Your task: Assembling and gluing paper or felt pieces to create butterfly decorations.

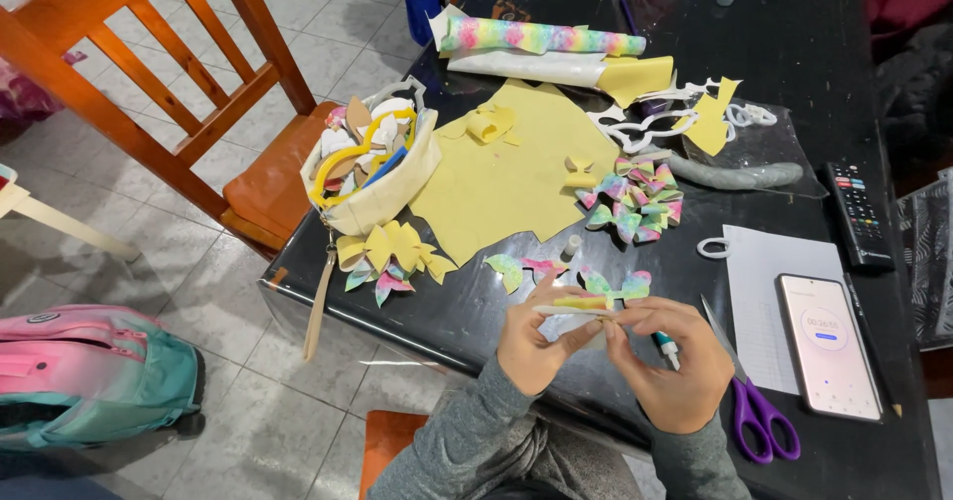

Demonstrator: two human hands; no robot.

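Two hands at the table's (794,43) near edge: your left hand (531,346) and right hand (670,366) both pinch a rainbow strip (581,304), right also gripping a glue tube (665,345); folding step, I judge; next needs steady alignment.

1 screen shows: a smartphone (828,345) lying flat at the lower right of the frame, a tall rounded rectangle with a pale pink-white lit display and a thin ring on it, its left part resting on a white sheet of paper (769,291). above it, at the right edge, lies a black remote control (858,214) with small coloured buttons.
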